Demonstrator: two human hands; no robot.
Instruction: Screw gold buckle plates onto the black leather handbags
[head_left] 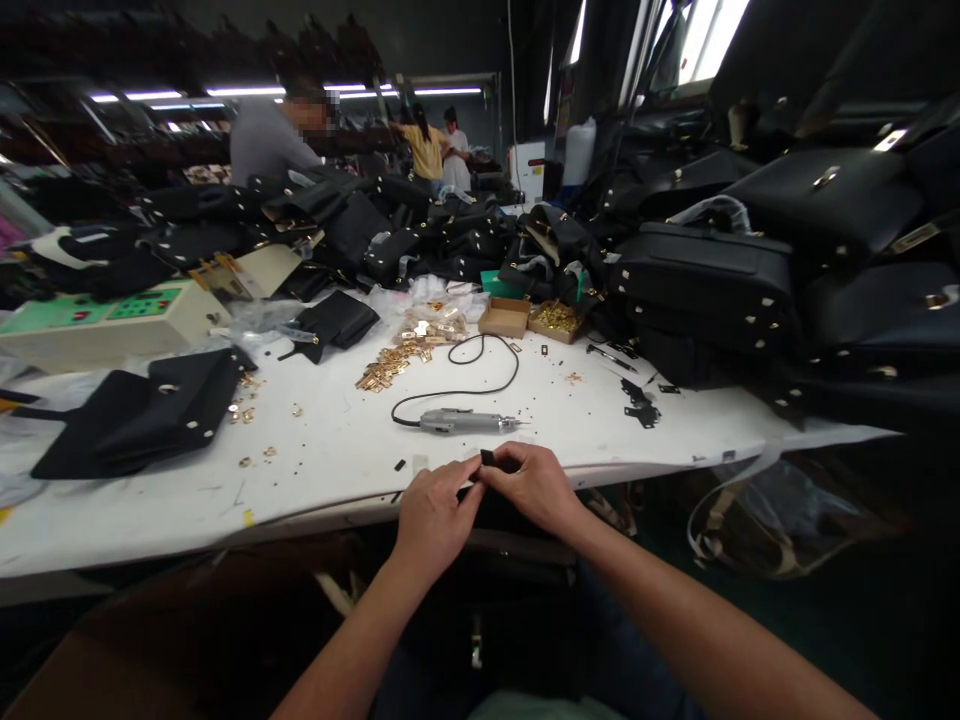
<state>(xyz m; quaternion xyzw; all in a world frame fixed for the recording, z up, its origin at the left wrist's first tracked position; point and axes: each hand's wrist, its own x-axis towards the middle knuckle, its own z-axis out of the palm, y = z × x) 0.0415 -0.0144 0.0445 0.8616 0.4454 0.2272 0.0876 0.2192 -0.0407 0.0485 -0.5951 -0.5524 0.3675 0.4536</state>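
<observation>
A small black piece [487, 457] is pinched between the fingertips of both my hands, just over the front edge of the white table [330, 450]. My left hand [435, 510] closes on it from the left, my right hand [534, 484] from the right. The lower part of the piece is hidden by my fingers. Behind my hands lies a grey electric screwdriver [466, 421], its tip to the right and its black cord [517, 365] looping behind it. Another small black piece [400, 465] rests left of my left hand.
Gold metal parts [386, 367] are heaped behind the screwdriver, near a cardboard box [504, 317]. Black bags [697, 290] pile up at the back and right. A cream machine [120, 325] stands at left. Several people are further back, one [266, 140] at the left.
</observation>
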